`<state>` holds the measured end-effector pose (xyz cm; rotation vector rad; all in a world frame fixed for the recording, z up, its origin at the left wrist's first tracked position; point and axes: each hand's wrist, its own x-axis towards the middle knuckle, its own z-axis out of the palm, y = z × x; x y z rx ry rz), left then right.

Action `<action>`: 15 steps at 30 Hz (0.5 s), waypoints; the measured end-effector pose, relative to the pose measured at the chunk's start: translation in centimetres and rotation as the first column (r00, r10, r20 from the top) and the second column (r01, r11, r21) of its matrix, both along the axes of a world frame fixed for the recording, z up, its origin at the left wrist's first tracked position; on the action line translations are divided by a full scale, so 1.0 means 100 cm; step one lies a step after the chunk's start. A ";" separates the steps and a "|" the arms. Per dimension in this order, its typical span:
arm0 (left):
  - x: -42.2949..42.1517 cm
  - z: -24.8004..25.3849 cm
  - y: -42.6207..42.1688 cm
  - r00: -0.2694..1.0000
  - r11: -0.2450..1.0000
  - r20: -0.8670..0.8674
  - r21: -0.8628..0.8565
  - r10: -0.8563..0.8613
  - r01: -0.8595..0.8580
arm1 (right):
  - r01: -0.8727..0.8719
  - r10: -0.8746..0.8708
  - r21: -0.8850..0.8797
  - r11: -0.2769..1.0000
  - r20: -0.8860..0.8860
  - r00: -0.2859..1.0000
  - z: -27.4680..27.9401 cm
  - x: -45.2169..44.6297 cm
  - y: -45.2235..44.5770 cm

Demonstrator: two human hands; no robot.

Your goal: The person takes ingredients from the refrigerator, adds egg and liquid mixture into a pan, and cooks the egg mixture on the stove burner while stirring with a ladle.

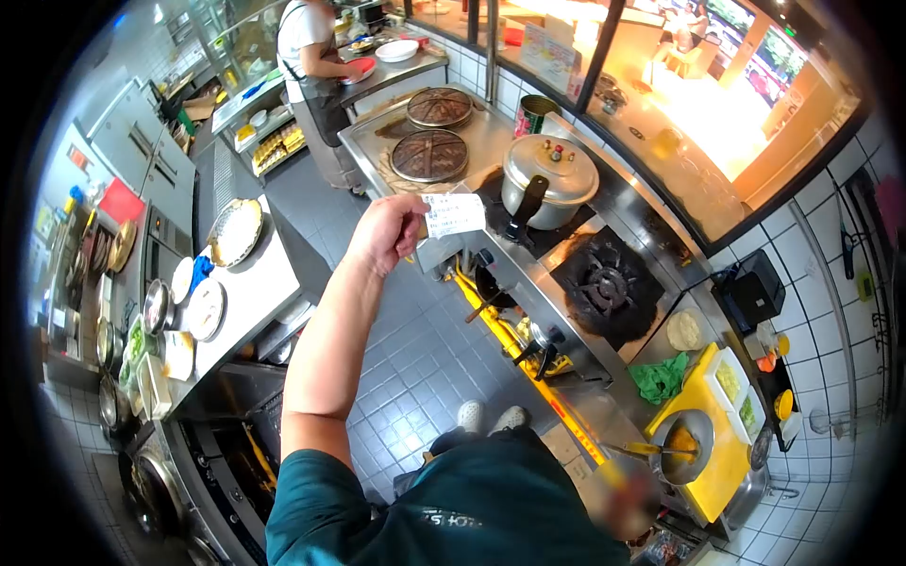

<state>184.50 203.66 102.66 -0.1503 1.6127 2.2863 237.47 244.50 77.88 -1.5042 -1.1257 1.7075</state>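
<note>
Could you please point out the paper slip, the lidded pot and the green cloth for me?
Paper slip point(457, 215): head view, middle of its printed face.
Lidded pot point(563, 177): head view, on the top of its lid.
Green cloth point(659, 379): head view, on its crumpled middle.

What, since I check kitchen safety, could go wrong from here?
A handle at the pan juts past the yellow board and might get knocked. The green cloth lies near the burner and could scorch if that is lit. The paper slip in the left hand could fall if the grip loosens.
</note>
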 end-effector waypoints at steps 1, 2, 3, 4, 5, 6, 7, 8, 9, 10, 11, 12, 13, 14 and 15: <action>-0.002 -0.002 -0.006 1.000 1.000 0.002 0.008 0.025 -0.025 | -0.013 0.013 0.005 1.000 0.030 0.999 0.009 -0.007 0.001; -0.003 -0.002 -0.012 0.999 0.999 0.015 0.011 0.033 -0.033 | -0.024 0.023 0.010 1.000 0.060 0.998 0.015 -0.010 0.001; -0.004 -0.002 -0.017 0.999 0.999 0.021 0.008 0.046 -0.046 | -0.033 0.032 0.014 0.999 0.090 0.995 0.018 -0.012 0.002; -0.005 -0.004 -0.021 0.998 0.998 0.026 0.007 0.060 -0.060 | -0.033 0.031 0.023 0.999 0.067 0.997 0.011 -0.009 0.008; -0.006 -0.004 -0.023 0.997 0.997 0.029 0.004 0.071 -0.071 | -0.030 0.028 0.031 0.999 0.043 0.999 0.005 -0.007 0.014; -0.006 -0.003 -0.024 0.995 0.996 0.026 -0.005 0.093 -0.092 | -0.026 0.026 0.038 0.999 0.014 1.000 -0.002 -0.007 0.020; -0.008 -0.003 -0.025 0.995 0.995 0.024 -0.008 0.101 -0.101 | -0.012 0.011 0.032 0.999 0.013 1.000 -0.008 -0.007 0.026; -0.010 -0.005 -0.027 0.994 0.994 0.024 -0.011 0.109 -0.109 | 0.004 -0.004 0.025 1.000 0.014 1.000 -0.007 -0.009 0.029; -0.012 -0.007 -0.028 0.993 0.993 0.025 -0.015 0.116 -0.116 | 0.020 -0.020 0.019 1.000 0.016 1.000 -0.006 -0.010 0.031; -0.013 -0.006 -0.030 0.992 0.993 0.033 -0.010 0.118 -0.118 | 0.006 -0.007 0.020 1.000 0.016 1.000 -0.006 -0.010 0.033; -0.015 -0.005 -0.031 0.992 0.993 0.040 -0.003 0.120 -0.120 | -0.007 0.007 0.023 1.000 0.016 1.000 -0.008 -0.010 0.037; -0.015 -0.005 -0.032 0.991 0.992 0.046 0.006 0.122 -0.122 | -0.022 0.021 0.028 0.999 0.015 1.000 -0.009 -0.009 0.042; -0.016 -0.007 -0.031 0.991 0.991 0.040 0.012 0.130 -0.130 | 0.005 -0.005 -0.005 1.000 0.085 0.996 -0.010 -0.008 0.050; -0.018 -0.008 -0.032 0.990 0.990 0.032 0.017 0.138 -0.138 | 0.035 -0.029 -0.036 0.999 0.155 0.988 -0.009 -0.008 0.055; -0.019 -0.008 -0.032 0.989 0.989 0.026 0.021 0.146 -0.146 | 0.038 -0.031 -0.039 0.999 0.148 0.988 -0.009 -0.009 0.058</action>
